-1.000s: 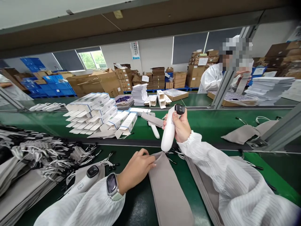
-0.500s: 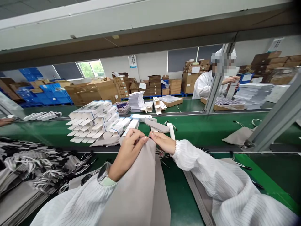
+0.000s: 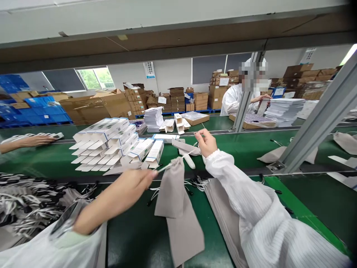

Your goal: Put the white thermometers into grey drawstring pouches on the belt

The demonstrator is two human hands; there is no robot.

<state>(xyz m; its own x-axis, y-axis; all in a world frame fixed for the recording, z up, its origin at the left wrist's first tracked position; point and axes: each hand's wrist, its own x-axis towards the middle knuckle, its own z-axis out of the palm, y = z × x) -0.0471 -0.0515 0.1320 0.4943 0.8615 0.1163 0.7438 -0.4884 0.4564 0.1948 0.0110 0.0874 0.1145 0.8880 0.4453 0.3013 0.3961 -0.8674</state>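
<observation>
A flat grey bag (image 3: 188, 238) lies on the green worktop (image 3: 134, 234). Partly over it hangs a small grey bag (image 3: 169, 199), its top all bunched up. The left hand (image 3: 126, 186) has its grip closed on the white string (image 3: 165, 167), and so has the right hand (image 3: 208, 144) — if one tugs harder, the bag could twist or the string slip. Loose strings (image 3: 199, 182) close by could tangle. Just past, a white gadget (image 3: 190, 162) and piled boxes (image 3: 102, 139) crowd the way. Farther off, a worker (image 3: 231, 99) stands partly behind a metal post (image 3: 242, 108).
</observation>
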